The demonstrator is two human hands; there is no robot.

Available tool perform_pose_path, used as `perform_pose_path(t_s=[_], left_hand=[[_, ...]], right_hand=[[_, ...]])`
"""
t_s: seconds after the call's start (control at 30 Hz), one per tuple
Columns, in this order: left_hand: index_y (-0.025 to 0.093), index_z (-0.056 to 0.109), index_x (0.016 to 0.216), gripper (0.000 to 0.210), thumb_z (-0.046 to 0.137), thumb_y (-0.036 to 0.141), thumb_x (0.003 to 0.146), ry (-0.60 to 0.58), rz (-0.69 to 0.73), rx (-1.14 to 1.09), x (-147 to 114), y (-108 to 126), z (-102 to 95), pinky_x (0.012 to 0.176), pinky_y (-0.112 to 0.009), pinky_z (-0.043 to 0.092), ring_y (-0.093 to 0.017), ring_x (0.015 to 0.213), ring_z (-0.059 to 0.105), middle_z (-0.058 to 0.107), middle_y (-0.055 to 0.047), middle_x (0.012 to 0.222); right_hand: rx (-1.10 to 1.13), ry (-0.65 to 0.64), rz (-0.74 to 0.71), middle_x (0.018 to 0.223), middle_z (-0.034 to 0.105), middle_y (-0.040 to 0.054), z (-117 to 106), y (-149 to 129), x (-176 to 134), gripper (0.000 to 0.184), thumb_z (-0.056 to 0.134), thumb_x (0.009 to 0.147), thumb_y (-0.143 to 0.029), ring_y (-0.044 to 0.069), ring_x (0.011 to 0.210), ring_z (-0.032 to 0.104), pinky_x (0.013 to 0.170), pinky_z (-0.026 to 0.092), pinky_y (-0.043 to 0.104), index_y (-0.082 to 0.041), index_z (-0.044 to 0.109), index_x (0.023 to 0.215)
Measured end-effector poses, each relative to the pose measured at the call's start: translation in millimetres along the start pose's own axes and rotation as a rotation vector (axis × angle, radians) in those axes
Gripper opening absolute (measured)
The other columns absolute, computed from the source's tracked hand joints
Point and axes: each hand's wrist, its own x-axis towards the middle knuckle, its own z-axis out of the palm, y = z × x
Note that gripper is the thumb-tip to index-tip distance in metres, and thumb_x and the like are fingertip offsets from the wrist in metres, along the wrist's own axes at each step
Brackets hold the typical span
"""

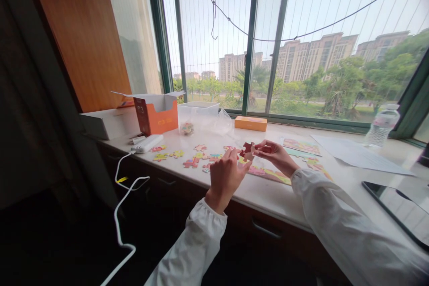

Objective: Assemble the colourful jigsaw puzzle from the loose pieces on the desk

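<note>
A reddish jigsaw puzzle piece (248, 148) is held up above the table between my two hands. My left hand (225, 176) is closed, with its fingertips and thumb at the left and lower edge of the piece. From the other side, my right hand (276, 156) pinches the piece's right edge. Below my hands lies a joined strip of puzzle (270, 174) along the table's front, partly hidden by them. Several loose puzzle pieces (191, 162) are scattered to the left. Behind my right hand sits a printed picture sheet (302, 146).
At the back left stand an open orange box (161, 118), a white box (109, 124) and a clear plastic tub (201, 111). A white power strip (147, 143) trails its cable over the front edge. An orange carton (250, 123), paper (358, 152), bottle (384, 125) and tablet (398, 208) lie rightward.
</note>
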Motion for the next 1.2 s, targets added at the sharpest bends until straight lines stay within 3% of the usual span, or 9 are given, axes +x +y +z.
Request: perform_pose_path(t_s=[0.43, 0.67, 0.77, 0.93, 1.2], left_hand=[[0.030, 0.061, 0.115, 0.040, 0.060, 0.057, 0.085, 0.059, 0.066, 0.044, -8.0, -9.2, -4.2, 0.066, -0.027, 0.045, -0.021, 0.090, 0.066, 0.068, -0.003, 0.107], [0.031, 0.059, 0.120, 0.040, 0.063, 0.049, 0.084, 0.056, 0.056, 0.019, -6.5, -18.2, -9.0, 0.065, -0.027, 0.044, -0.020, 0.090, 0.066, 0.068, 0.000, 0.109], [0.033, 0.058, 0.122, 0.041, 0.063, 0.048, 0.085, 0.041, 0.080, 0.005, -5.6, -23.5, -12.7, 0.063, -0.027, 0.043, -0.019, 0.089, 0.066, 0.068, 0.001, 0.109], [0.034, 0.059, 0.124, 0.042, 0.065, 0.041, 0.083, 0.026, 0.116, -0.005, -6.5, -28.4, -15.8, 0.064, -0.027, 0.043, -0.019, 0.088, 0.065, 0.068, 0.001, 0.105], [0.035, 0.054, 0.128, 0.048, 0.066, 0.033, 0.081, 0.010, 0.179, -0.033, -13.4, -33.9, -11.5, 0.069, -0.028, 0.047, -0.017, 0.088, 0.066, 0.067, 0.003, 0.111]], right_hand=[[-0.068, 0.030, -0.101, 0.085, 0.070, 0.0032, 6.7, 0.4, -5.5, 0.039, 0.088, 0.060, -0.044, 0.016, 0.077, 0.062, 0.072, 0.052, 0.030, -0.019, 0.062, 0.076], [-0.132, -0.031, -0.101, 0.099, 0.073, 0.0087, 7.0, -0.6, -6.2, 0.043, 0.083, 0.064, -0.051, 0.020, 0.087, 0.064, 0.076, 0.052, 0.034, -0.019, 0.069, 0.088], [-0.219, -0.029, -0.121, 0.093, 0.073, 0.0074, 7.8, -4.7, -7.4, 0.044, 0.081, 0.067, -0.053, 0.018, 0.079, 0.062, 0.070, 0.050, 0.031, -0.019, 0.069, 0.092], [-0.348, -0.077, -0.151, 0.083, 0.071, 0.0025, 9.0, -12.0, -10.2, 0.064, 0.078, 0.071, -0.053, 0.015, 0.070, 0.057, 0.064, 0.044, 0.030, -0.023, 0.060, 0.125], [-0.561, -0.170, -0.268, 0.092, 0.073, 0.0044, 14.1, -14.1, -12.2, 0.060, 0.073, 0.076, -0.056, 0.016, 0.071, 0.055, 0.064, 0.044, 0.029, -0.026, 0.063, 0.126]])
